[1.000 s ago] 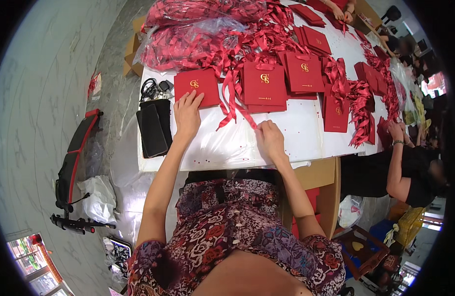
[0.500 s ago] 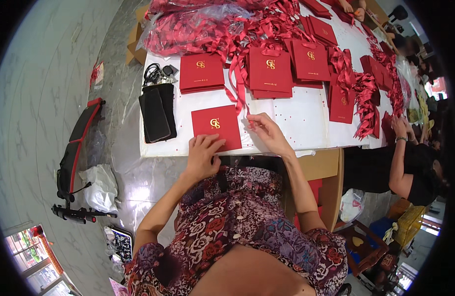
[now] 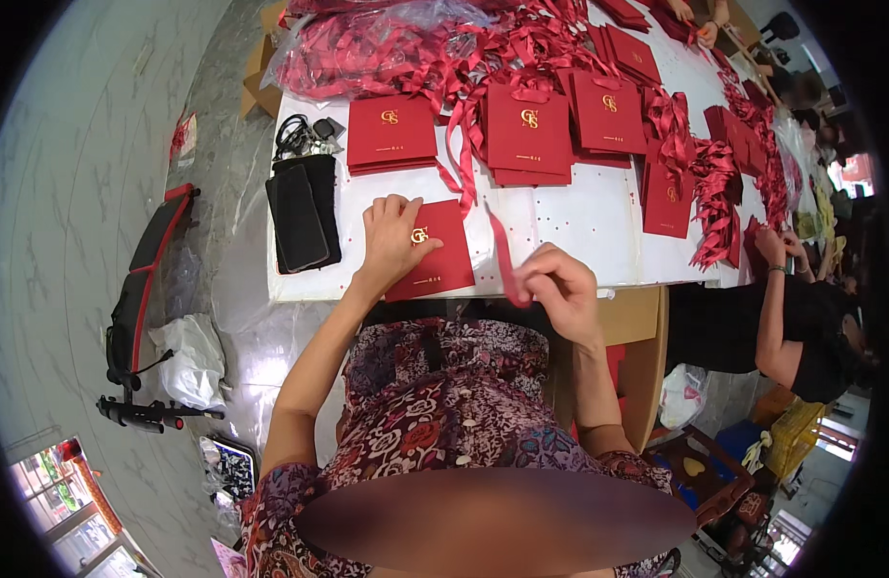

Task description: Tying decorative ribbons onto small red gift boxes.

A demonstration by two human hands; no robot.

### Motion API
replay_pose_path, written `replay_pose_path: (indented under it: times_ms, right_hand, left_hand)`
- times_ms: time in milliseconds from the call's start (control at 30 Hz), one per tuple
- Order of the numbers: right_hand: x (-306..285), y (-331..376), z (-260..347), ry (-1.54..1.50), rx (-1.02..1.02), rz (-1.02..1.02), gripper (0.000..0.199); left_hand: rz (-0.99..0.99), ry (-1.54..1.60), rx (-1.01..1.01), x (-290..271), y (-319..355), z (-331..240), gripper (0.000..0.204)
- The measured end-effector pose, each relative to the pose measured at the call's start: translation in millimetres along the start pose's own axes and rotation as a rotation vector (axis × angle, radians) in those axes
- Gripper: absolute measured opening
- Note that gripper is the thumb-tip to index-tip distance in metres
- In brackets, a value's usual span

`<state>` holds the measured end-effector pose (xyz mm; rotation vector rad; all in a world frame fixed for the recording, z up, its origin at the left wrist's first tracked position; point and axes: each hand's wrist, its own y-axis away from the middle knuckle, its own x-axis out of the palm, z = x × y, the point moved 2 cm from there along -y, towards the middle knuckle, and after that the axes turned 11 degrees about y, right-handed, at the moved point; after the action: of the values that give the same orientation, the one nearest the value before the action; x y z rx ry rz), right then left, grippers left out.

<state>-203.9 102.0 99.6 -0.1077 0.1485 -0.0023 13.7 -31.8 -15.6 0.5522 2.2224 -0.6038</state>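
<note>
A flat red gift bag (image 3: 447,262) with a gold emblem lies near the table's front edge, slightly turned. My left hand (image 3: 394,236) grips it over its upper left part, fingers bent at the far edge and thumb across the emblem. To the right of the bag, my right hand (image 3: 563,289) pinches a red ribbon (image 3: 502,246) between thumb and fingers. The ribbon runs from my fingertips up and away over the white tabletop. Where the ribbon's near end sits in my fingers is hidden.
Stacked red bags (image 3: 391,135) stand behind, with more bags (image 3: 528,135) to the right. A ribbon heap (image 3: 367,53) partly under clear plastic fills the back. A black phone (image 3: 297,217) lies on a dark cloth at left. A co-worker's arm (image 3: 772,308) is at far right.
My left hand has slid up to the bag's far edge, and the bag has tilted slightly. My right hand has pulled the ribbon towards me and to the right, apart from the heap.
</note>
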Motion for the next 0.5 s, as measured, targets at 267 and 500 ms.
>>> replay_pose_path:
  times_ms: [267,500]
  right_hand:
    - [38.0,-49.0,-85.5,0.516,0.061,-0.099,0.013]
    - [50.2,-60.9,-91.7,0.568,0.15,-0.167,0.016]
  left_hand:
    - [-0.078,0.132,0.04,-11.3,-9.9,-30.7,0.048]
    - [-0.09,0.287,0.01,-9.4,-6.4,-33.8,0.034]
